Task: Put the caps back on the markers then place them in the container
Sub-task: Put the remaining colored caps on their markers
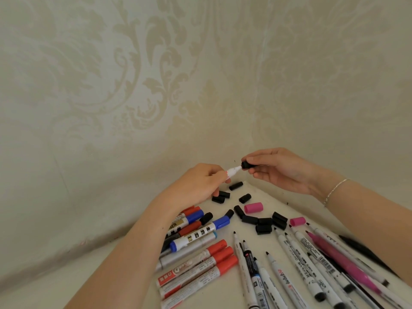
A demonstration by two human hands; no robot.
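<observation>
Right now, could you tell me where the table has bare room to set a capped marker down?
Bare patch: between the blue-capped marker and the thin uncapped white pens. Crowded: loose black caps beside the pink cap.
</observation>
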